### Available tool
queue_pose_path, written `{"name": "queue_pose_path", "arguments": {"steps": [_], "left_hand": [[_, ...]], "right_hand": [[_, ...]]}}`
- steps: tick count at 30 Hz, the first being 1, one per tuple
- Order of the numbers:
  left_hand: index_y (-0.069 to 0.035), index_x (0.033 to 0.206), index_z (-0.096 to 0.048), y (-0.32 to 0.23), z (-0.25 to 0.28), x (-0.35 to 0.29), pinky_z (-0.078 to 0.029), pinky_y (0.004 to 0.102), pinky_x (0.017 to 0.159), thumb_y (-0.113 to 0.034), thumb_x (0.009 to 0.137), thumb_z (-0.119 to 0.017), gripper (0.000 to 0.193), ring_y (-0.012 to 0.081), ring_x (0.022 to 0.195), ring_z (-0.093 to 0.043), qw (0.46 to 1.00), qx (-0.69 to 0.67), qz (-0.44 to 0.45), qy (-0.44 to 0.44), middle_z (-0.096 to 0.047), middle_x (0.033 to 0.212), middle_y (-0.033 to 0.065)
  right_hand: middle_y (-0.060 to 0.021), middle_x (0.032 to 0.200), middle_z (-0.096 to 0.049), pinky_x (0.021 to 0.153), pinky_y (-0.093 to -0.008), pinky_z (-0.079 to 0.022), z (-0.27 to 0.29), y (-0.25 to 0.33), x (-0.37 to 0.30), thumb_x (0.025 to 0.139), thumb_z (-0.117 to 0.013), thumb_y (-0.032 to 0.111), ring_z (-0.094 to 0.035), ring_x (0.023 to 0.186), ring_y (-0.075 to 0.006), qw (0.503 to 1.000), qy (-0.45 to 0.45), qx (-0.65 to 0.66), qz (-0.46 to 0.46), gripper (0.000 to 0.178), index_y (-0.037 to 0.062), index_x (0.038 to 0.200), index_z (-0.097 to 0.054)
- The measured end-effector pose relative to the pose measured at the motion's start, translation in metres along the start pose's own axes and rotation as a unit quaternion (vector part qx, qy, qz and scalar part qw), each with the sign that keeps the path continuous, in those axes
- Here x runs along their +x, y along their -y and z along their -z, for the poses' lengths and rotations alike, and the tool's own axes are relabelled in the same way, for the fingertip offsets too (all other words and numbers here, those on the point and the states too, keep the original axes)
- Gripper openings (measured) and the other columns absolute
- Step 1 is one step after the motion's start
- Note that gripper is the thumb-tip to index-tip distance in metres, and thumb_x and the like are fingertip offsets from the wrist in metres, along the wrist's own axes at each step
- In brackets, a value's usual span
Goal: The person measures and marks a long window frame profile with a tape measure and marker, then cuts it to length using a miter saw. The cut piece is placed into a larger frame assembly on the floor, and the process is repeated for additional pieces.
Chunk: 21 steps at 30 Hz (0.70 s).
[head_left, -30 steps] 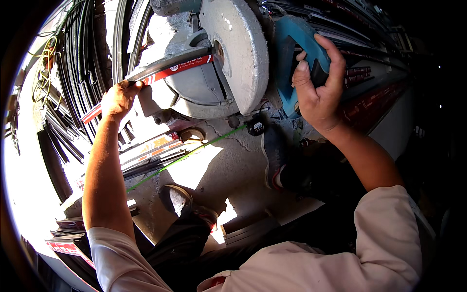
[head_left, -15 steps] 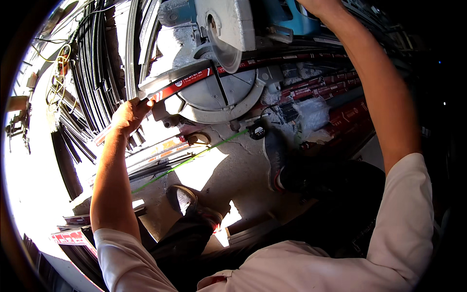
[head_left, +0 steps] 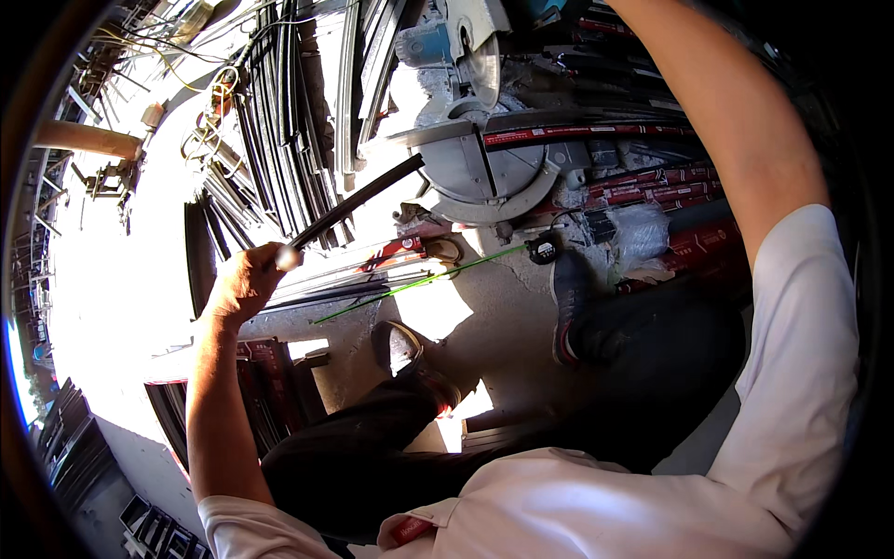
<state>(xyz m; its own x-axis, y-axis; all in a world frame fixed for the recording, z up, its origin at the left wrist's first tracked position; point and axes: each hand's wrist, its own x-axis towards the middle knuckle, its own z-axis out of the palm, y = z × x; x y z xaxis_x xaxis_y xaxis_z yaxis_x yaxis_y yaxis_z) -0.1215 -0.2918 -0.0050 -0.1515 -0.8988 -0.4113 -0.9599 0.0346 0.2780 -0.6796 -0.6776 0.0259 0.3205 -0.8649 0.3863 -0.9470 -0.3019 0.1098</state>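
My left hand (head_left: 244, 282) is closed around one end of a dark profile strip (head_left: 358, 200). The strip slants up to the right, its far end near the left side of the miter saw's round grey table (head_left: 480, 172). Above that table the saw blade (head_left: 483, 70) is raised, partly under its grey guard (head_left: 478, 17). A second profile with red film (head_left: 587, 134) lies across the table against the fence and runs off to the right. My right forearm (head_left: 726, 102) reaches up past the top edge near the saw's blue body; the hand itself is out of the picture.
A tape measure (head_left: 542, 248) lies on the floor with its green tape (head_left: 428, 280) drawn out leftward. Long dark profiles (head_left: 270, 121) lie in bundles beyond my left hand. Red-wrapped profiles (head_left: 652, 186) and crumpled clear plastic (head_left: 639, 233) lie at right. My shoes are close by.
My left hand has drawn its dark strip left and toward me, off the saw table, apart from the red-filmed profile. The right hand has passed out of view at the top. The view has shifted.
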Motion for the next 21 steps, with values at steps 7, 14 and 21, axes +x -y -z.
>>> {"name": "queue_pose_path", "arguments": {"steps": [7,14,21], "left_hand": [[0.000,0.125,-0.074,-0.033,-0.007,-0.040,-0.056,0.0380,0.084,-0.041,0.103,-0.073,0.047,0.0224,0.091,-0.071,0.979,-0.156,-0.127,-0.044,-0.076,0.101,0.0130],[0.000,0.115,-0.075,-0.045,0.029,-0.123,-0.055,0.0407,0.080,-0.032,0.098,-0.077,0.037,0.0319,0.085,-0.071,0.981,-0.062,-0.130,-0.127,-0.072,0.092,0.0147],[-0.002,0.092,-0.071,-0.025,0.014,-0.159,-0.052,0.0491,0.075,-0.036,0.098,-0.075,0.034,0.0386,0.080,-0.068,0.953,-0.034,-0.217,-0.208,-0.067,0.080,0.0170]], "right_hand": [[-0.0259,0.102,-0.073,0.083,-0.0566,-0.056,0.047,-0.077,-0.035,0.108,-0.046,0.027,-0.071,0.099,-0.0454,0.946,0.189,-0.262,0.016,0.038,0.0000,0.127,-0.064],[-0.0208,0.121,-0.071,0.088,-0.0533,-0.058,0.093,0.039,-0.066,0.107,-0.057,0.034,-0.073,0.100,-0.0377,0.988,0.068,0.003,-0.142,0.038,0.0075,0.134,-0.061],[-0.0240,0.118,-0.073,0.096,-0.0445,-0.055,0.174,0.216,-0.169,0.110,-0.056,0.051,-0.071,0.113,-0.0413,0.928,0.047,0.343,0.135,0.058,-0.0002,0.137,-0.063]]}}
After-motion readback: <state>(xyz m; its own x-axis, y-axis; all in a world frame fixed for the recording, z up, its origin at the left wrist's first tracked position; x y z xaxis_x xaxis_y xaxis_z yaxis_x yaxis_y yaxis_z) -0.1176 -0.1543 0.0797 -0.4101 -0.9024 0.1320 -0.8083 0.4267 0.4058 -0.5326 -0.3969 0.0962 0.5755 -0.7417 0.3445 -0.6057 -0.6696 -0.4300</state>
